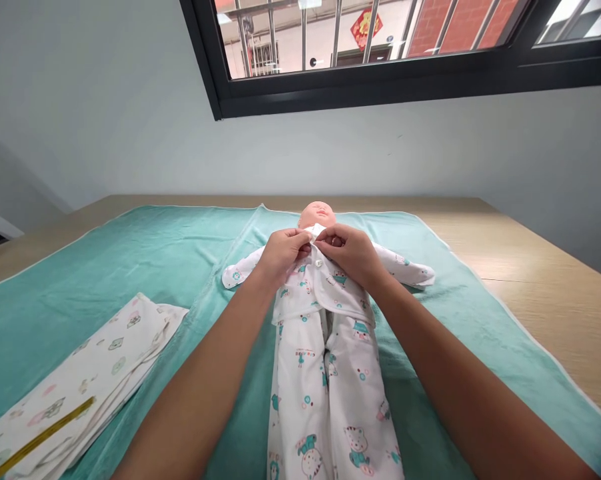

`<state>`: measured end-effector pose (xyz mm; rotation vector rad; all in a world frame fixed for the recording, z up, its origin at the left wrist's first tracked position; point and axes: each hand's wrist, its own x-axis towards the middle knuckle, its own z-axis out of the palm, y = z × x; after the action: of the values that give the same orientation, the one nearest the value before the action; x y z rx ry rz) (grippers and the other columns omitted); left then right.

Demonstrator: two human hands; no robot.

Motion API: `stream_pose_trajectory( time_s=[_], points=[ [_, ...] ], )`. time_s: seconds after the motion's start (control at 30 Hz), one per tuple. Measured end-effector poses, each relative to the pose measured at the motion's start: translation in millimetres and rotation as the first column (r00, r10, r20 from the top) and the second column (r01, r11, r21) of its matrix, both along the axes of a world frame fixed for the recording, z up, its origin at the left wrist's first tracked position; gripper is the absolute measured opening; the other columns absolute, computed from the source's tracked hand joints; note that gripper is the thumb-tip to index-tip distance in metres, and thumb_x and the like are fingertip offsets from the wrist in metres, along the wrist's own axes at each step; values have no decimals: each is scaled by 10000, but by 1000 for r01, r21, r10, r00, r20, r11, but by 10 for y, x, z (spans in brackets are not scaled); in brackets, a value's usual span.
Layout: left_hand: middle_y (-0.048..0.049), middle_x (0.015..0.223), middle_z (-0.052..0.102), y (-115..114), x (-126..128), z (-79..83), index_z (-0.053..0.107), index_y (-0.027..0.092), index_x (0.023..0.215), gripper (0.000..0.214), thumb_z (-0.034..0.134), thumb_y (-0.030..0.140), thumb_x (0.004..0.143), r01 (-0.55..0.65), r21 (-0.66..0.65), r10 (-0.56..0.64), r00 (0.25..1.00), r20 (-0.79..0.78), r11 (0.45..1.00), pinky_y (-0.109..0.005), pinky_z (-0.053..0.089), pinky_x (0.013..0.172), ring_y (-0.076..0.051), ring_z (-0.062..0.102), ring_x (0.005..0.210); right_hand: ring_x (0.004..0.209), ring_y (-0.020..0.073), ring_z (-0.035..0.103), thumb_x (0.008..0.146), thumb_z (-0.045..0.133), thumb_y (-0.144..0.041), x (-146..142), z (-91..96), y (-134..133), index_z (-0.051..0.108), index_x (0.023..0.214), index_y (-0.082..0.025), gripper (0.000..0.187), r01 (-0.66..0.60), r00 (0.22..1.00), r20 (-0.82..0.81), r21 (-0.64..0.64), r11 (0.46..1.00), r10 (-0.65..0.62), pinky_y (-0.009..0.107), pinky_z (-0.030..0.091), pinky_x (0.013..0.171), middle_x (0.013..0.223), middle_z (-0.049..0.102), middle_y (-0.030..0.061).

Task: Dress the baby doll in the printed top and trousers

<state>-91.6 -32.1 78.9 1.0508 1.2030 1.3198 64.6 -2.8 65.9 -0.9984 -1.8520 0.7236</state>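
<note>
A baby doll (318,212) lies on its back, dressed in a white printed baby jacket (300,300) and matching trousers (308,380). Its sleeves are spread out to both sides. At the collar, my left hand (286,252) pinches one front edge of the jacket. My right hand (348,250) pinches the opposite edge, close beside the left fingertips. Just below the fingers, a round button (318,263) shows on the jacket front. Whatever lies right between the fingertips is too small to make out.
A teal blanket (130,253) covers much of the wooden table (540,267). To the left lies a folded white printed cloth (95,367) with a yellow strip (45,437) on it. Behind the table rises a wall with a black-framed window (360,90).
</note>
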Motion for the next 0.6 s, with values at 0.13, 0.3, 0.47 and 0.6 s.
stream_pose_trajectory(
  time_s=[0.13,0.3,0.47,0.6],
  points=[
    [7,609,557,-69,1,98,672,127,692,80,677,201,725,25,25,-23,997,-78,999,-213,413,560,-73,495,560,642,130,475,782,660,-319,-2,-21,-2,692,805,-214,112,25,1000,-13,39,999,-25,278,375,610,737,614,-9],
    [15,596,569,-79,30,96,679,146,724,54,644,134,685,-39,66,51,979,-196,997,-221,377,510,-84,491,532,651,134,479,783,667,-308,-11,-30,10,697,811,-214,102,40,999,14,89,995,-42,280,388,624,769,621,0],
    [7,654,620,-30,48,6,688,158,845,164,648,149,686,-57,129,91,956,-278,990,-225,369,484,-86,487,508,657,131,478,804,656,-300,-13,-32,12,733,898,-229,140,17,999,27,123,992,-21,279,394,637,783,613,1],
    [13,693,621,-25,27,5,641,155,970,278,642,111,696,-44,132,60,991,-118,990,-220,411,547,-86,523,563,678,130,475,807,657,-323,-1,-40,11,752,949,-243,189,-8,999,-32,76,997,10,278,393,643,841,616,8]
  ],
)
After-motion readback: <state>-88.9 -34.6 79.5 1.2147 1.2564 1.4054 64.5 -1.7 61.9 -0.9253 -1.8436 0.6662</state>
